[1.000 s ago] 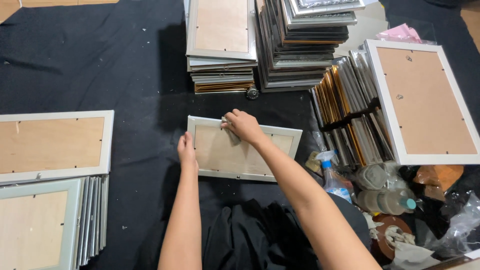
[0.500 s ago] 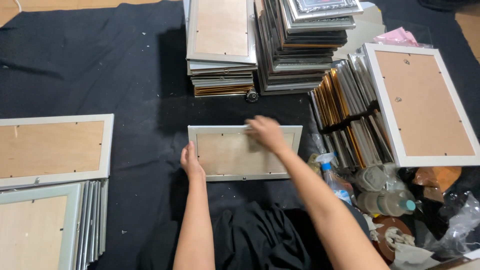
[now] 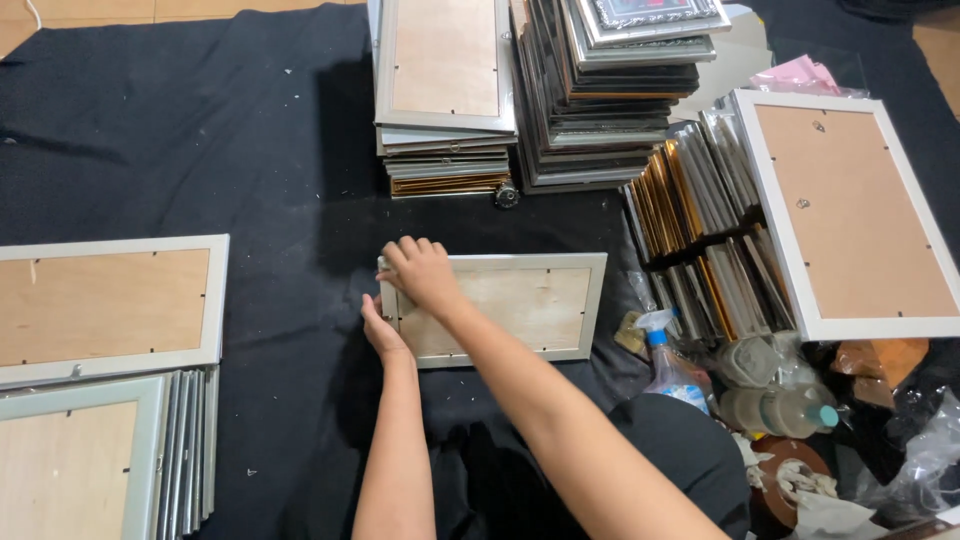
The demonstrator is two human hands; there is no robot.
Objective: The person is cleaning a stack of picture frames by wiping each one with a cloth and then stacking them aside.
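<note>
Frame (image 3: 520,305) face-down on black cloth (image 3: 250,150). Right hand (image 3: 425,272) flat on its left end, grip released; left hand (image 3: 378,328) open against left edge. Stacks (image 3: 445,100) behind.

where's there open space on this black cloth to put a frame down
Bare black cloth lies far left, above the left frames and left of the frame stacks. The right side is crowded: leaning frames, spray bottle, clutter.

1. Two tall stacks of frames (image 3: 530,90) stand ahead of me.
2. A spray bottle (image 3: 668,352) lies to my right.
3. Black cloth (image 3: 200,140) covers the floor.
4. Backing-up frames (image 3: 105,310) lie left.
</note>
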